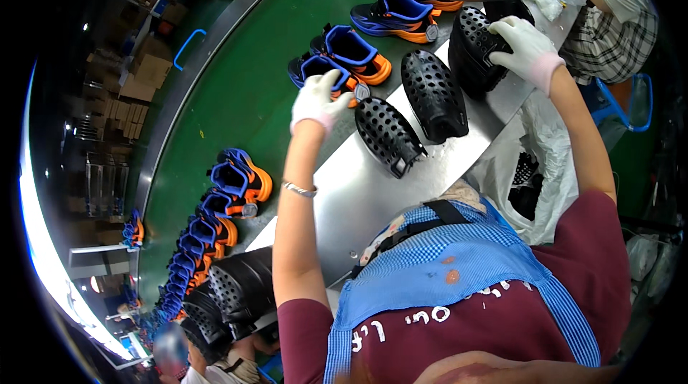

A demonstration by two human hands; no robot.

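My left hand [319, 103], in a white glove, reaches to the nearer of a pair of blue, black and orange sports shoes [315, 67]. Its thumb and fingers are apart beside the shoe's heel; whether they touch it I cannot tell. My right hand [527, 47], gloved too, closes its fingers on the edge of a black perforated shoe insert [473, 36] in a small stack. Between the hands, a second black insert [433, 94] and a third [387, 135] lie on the metal ledge, holes upward.
A green conveyor belt [215, 112] carries a long row of matching shoes [193, 241] at left. More black inserts [240, 287] sit lower left. A white bag [552, 147] with black pieces stands at right. Co-workers sit at the upper right [609, 26] and lower left, near a blue stool [623, 108].
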